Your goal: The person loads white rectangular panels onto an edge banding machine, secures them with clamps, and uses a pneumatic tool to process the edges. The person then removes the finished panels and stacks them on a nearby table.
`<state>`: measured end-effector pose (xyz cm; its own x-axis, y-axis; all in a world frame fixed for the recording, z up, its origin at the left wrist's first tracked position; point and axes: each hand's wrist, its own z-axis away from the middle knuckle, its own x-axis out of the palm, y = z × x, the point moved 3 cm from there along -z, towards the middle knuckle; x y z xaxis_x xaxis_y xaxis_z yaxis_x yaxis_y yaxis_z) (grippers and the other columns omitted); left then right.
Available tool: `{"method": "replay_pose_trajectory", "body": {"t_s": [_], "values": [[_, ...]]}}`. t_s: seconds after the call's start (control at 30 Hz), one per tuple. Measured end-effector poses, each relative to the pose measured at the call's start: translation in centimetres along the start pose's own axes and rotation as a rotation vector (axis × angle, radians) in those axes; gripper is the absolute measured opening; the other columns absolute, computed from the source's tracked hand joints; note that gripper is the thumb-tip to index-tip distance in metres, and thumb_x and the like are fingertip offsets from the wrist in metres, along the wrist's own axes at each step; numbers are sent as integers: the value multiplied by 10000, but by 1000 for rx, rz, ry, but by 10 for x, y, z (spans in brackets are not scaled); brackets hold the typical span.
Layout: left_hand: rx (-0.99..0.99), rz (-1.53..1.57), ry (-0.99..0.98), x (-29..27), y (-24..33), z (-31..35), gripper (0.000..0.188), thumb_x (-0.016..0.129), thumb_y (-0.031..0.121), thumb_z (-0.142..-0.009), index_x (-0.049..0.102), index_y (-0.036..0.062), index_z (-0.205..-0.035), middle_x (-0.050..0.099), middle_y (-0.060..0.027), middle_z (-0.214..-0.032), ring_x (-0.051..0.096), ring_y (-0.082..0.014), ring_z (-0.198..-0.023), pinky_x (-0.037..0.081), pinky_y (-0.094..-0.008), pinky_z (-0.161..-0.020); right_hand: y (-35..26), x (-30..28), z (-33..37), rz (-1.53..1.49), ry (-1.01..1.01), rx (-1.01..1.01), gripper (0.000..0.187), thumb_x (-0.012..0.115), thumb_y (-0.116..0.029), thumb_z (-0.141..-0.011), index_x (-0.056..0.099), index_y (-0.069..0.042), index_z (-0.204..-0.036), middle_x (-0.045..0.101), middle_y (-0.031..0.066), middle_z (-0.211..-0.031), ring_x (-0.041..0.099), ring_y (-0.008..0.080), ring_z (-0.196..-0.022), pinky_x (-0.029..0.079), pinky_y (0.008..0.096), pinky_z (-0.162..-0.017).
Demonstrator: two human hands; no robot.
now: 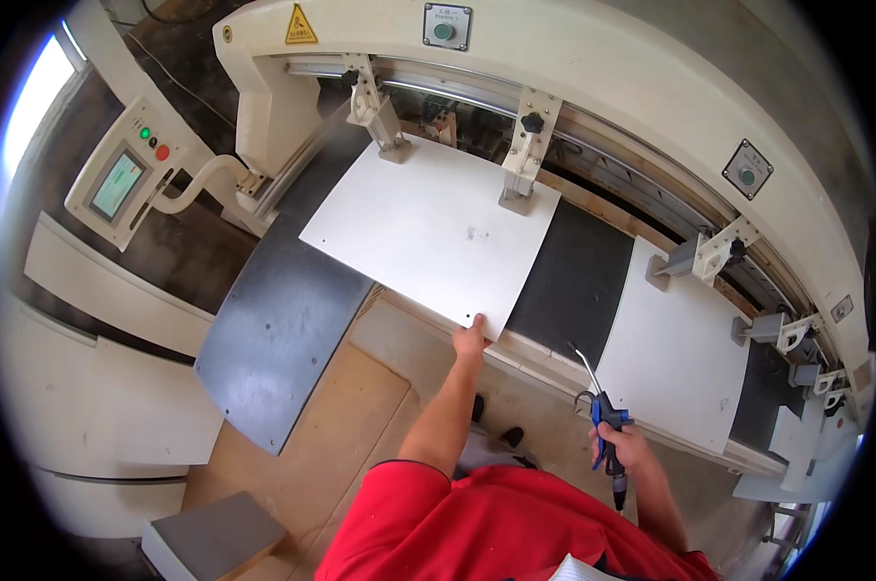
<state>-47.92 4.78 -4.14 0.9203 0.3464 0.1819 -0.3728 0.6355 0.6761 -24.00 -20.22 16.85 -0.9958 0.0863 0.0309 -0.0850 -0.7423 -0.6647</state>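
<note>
Some fingers hidden, apparently underneath, left hand [471, 341] pinches white panel [428, 228] while right hand [626, 446] clasps air gun [608, 413].

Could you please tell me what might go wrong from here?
First, the left hand holds the near edge of the left white panel; a pull might shift it beneath the metal clamp pads.

Second, the right hand holds an air gun, its nozzle over the black bed between panels; a squeeze could scatter any loose dust.
</note>
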Motion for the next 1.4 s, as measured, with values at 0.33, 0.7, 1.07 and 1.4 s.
{"method": "replay_pose_trajectory", "body": {"t_s": [0.33,0.7,1.07,1.4], "values": [[33,72,-69,-7,-15,-17,364,603,207,-925,510,-67,-1146,618,-154,-1056,645,-266,-906,593,-408,-695,28,-7,-12,-106,101,-67,402,537,-412,-930,556,-10,-921,597,111,-618,604,234,-497,454,311,-427],[-24,188,-326,-17,-16,-9,275,555,112,-919,503,-63,-1124,620,-164,-1077,644,-278,-974,548,-389,-871,10,-24,-30,-83,152,-147,413,529,-413,-933,552,-1,-908,583,123,-588,591,245,-452,449,303,-385],[-14,150,-440,-23,-17,-14,247,596,105,-884,547,-32,-1084,646,-109,-1034,655,-219,-929,552,-354,-841,2,16,-48,41,57,-67,407,528,-401,-933,560,4,-918,604,125,-622,611,246,-485,463,307,-412],[-13,266,-175,-5,-21,-19,357,639,233,-901,555,-51,-1100,643,-138,-1024,653,-235,-885,566,-380,-755,-9,-3,-59,-31,249,-163,346,544,-343,-937,545,-11,-842,516,79,-551,519,197,-440,482,341,-424]]}}
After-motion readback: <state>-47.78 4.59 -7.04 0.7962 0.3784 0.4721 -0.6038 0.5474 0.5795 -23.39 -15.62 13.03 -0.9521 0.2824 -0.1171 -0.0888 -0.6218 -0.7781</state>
